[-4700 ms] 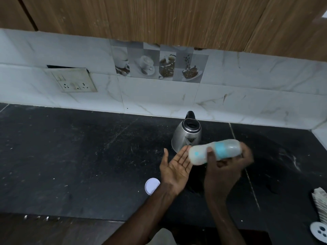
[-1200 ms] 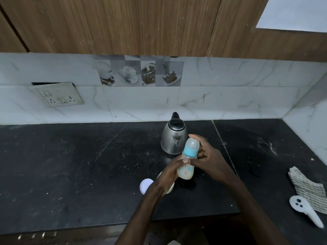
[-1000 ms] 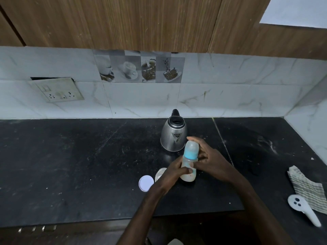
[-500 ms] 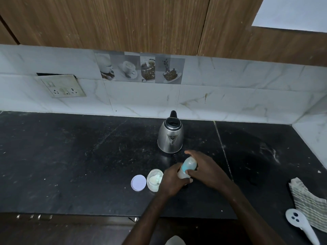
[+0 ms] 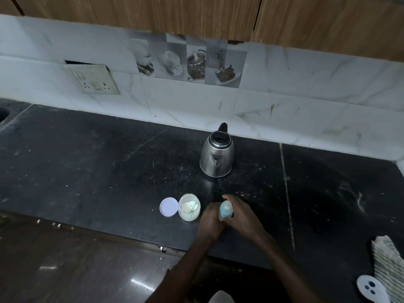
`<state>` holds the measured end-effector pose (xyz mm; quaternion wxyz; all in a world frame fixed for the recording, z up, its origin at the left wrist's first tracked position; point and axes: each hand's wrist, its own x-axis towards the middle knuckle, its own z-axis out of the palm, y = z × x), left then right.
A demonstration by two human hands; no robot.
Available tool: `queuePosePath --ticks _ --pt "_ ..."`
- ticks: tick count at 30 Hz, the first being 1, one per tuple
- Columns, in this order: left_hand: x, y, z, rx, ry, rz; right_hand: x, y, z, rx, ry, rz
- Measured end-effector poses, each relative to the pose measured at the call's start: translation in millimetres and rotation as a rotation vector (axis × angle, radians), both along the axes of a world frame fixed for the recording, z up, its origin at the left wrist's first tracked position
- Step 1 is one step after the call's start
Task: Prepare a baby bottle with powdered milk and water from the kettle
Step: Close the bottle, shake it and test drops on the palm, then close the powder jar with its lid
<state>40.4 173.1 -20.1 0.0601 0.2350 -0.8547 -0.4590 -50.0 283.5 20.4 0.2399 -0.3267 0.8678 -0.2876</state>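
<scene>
I find the bottle (image 5: 226, 209), held sideways seconds ago, now upright and low at the counter (image 5: 109, 171), just right of the jar (image 5: 189, 207). The left hand (image 5: 211, 219) and right hand (image 5: 242, 213) both wrap it. I judge mixing done, with release pending.

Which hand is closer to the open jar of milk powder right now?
Left. The left hand grips the baby bottle just right of the jar; the right hand holds the bottle's far side, farther away.
</scene>
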Motion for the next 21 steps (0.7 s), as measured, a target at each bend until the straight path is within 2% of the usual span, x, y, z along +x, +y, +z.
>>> queuePosePath --ticks 7,15,21 --pt "-12.3 -0.8 1.9 -0.012 -0.09 0.03 1.4 -9.8 -18.9 -0.052 -0.012 -0.103" --pt "-8.7 -0.8 -7.7 0.061 -0.063 0.128 7.2 -13.8 -33.4 -0.011 -0.001 -0.152" --pt "-6.3 -2.2 -7.6 0.05 -0.069 0.103 10.1 -17.7 -39.4 0.029 0.069 -0.176"
